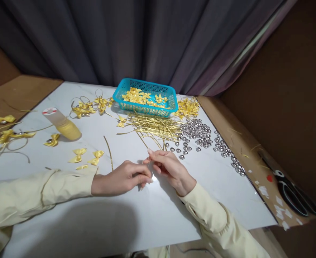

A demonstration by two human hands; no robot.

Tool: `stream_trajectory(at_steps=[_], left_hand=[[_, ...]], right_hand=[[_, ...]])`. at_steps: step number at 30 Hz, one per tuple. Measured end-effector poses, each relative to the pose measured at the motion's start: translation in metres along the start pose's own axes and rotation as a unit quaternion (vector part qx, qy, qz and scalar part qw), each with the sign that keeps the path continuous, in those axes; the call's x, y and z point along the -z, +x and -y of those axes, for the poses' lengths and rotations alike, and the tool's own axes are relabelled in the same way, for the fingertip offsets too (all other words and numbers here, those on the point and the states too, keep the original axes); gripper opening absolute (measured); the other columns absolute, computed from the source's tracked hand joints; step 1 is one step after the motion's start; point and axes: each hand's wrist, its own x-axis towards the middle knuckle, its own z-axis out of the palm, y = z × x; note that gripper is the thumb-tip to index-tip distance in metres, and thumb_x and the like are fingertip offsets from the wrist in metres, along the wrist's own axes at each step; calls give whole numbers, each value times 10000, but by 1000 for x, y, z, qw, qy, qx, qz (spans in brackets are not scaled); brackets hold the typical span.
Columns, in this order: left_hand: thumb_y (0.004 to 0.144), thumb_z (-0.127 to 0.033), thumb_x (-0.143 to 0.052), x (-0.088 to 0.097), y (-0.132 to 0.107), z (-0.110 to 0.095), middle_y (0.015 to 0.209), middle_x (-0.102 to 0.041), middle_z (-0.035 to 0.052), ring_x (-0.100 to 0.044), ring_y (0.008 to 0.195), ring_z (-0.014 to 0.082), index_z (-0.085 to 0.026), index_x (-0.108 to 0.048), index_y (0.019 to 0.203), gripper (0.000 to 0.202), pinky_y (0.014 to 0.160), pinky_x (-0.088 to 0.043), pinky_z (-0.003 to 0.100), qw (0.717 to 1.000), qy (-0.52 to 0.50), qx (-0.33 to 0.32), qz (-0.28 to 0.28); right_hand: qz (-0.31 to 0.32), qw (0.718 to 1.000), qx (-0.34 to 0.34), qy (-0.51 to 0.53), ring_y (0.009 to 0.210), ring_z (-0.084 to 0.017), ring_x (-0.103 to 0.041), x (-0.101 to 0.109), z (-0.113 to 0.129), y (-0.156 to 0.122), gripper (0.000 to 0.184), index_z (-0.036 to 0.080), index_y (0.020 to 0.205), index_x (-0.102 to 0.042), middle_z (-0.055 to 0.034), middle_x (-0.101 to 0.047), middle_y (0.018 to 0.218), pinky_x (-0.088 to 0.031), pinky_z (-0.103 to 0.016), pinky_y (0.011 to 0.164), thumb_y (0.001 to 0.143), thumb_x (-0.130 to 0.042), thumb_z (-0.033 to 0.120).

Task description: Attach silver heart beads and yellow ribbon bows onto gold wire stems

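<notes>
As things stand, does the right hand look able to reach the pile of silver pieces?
Probably yes: the right hand is close to the silver pieces, nothing tall stands between them, and the gold wires lie mostly to the left.

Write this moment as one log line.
left hand, right hand: close together, grip unclear | beyond: gold strands | blue basket: yellow bows
</notes>
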Motion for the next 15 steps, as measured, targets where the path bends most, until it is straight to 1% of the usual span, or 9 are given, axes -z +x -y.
stream_trajectory(at_steps=[2,3,5,7,8,10,12,13,15], left_hand=[[889,-197,-549,-1,0,2,606,-644,-8,-595,575,106,-177,-632,714,194,589,-449,186,1000,14,-10,3],[892,-204,-550,-2,0,2,613,-653,-3,-601,586,109,-176,-638,708,206,603,-454,189,1000,17,-12,7],[895,-234,-561,1,2,2,660,-686,15,-621,635,120,-169,-657,716,214,643,-467,198,1000,9,-1,15],[893,-273,-581,9,5,-1,792,-731,48,-647,732,140,-160,-690,782,192,693,-480,218,999,-16,30,31],[887,-293,-595,16,8,-5,876,-742,66,-657,796,156,-159,-703,828,182,717,-486,230,997,-33,48,45],[879,-316,-610,35,12,-16,1019,-735,87,-665,902,187,-166,-714,893,183,743,-496,248,990,-61,81,95],[848,-318,-654,57,15,-31,1014,-742,79,-670,955,213,-180,-726,842,156,776,-494,252,983,-41,104,148],[830,-306,-673,67,17,-38,986,-749,69,-678,940,216,-184,-731,808,137,780,-495,249,983,-19,111,148],[834,-284,-656,81,18,-50,961,-753,47,-683,942,218,-191,-729,779,131,764,-499,235,988,3,117,101]], right_hand=[[7,1000,-11,21,380,-34,-377,-1,-1,-1,418,124,553,-621,16,-599,480,-237,-183,347,541,-857,469],[15,999,-12,35,415,-44,-434,-1,-1,-1,407,127,543,-614,-8,-647,545,-304,-184,377,536,-866,447],[40,998,-5,56,528,-89,-563,1,0,-2,389,135,547,-620,-48,-710,666,-450,-215,511,536,-874,429],[68,996,3,61,621,-139,-629,5,3,-3,384,138,584,-652,-61,-723,691,-507,-266,629,547,-866,455],[77,995,9,57,634,-152,-640,7,5,-3,391,138,600,-665,-61,-723,683,-513,-282,654,553,-859,474],[82,995,29,50,628,-154,-645,13,9,-3,396,141,620,-669,-55,-721,671,-514,-296,690,580,-841,496],[87,993,59,50,616,-147,-644,17,13,-4,387,156,609,-627,-29,-698,621,-509,-298,713,642,-808,497],[93,992,75,50,578,-136,-630,18,14,-5,385,168,593,-589,-3,-665,559,-505,-293,702,676,-791,485],[111,988,95,53,450,-98,-553,18,15,-6,397,187,573,-509,65,-549,417,-489,-266,643,722,-775,441]])
